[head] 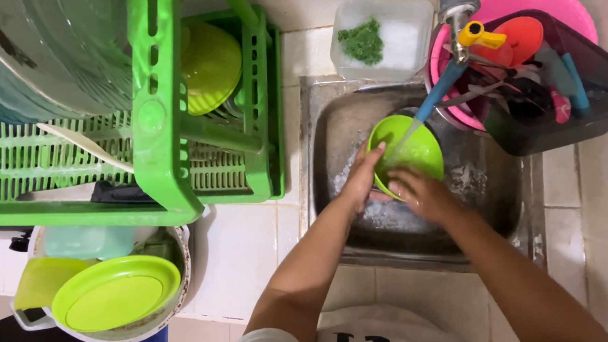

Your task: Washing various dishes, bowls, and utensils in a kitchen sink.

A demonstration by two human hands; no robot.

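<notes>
Fingers of the left hand (362, 177) curl around the near-left rim of a lime-green plastic bowl (414, 152), while the right hand (422, 195) grips its near edge, fingers closed on the rim. Both hands hold the bowl tilted over the middle of a steel sink (494, 200), under a thin stream of water running from a blue-spouted tap (441, 85) just behind the bowl.

Judging by its look, the bowl is light, stiff and thin-walled, unlikely to break, but wet and probably slippery; the rim, pinched between thumb and fingers, seems the surest place to hold it.

Behind the bowl, on the tiled counter, sits a clear lidded container (385, 38) with chopped green herbs inside. To the bowl's right, a dark crate (565, 131) and a pink basin (564, 11) hold utensils and an orange funnel (522, 37). To the bowl's left stands a bright green dish rack (163, 117) with a yellow-green bowl (209, 64) in it. Further left and nearer the person, a green plate (114, 293) lies in a white pot (172, 302).
</notes>
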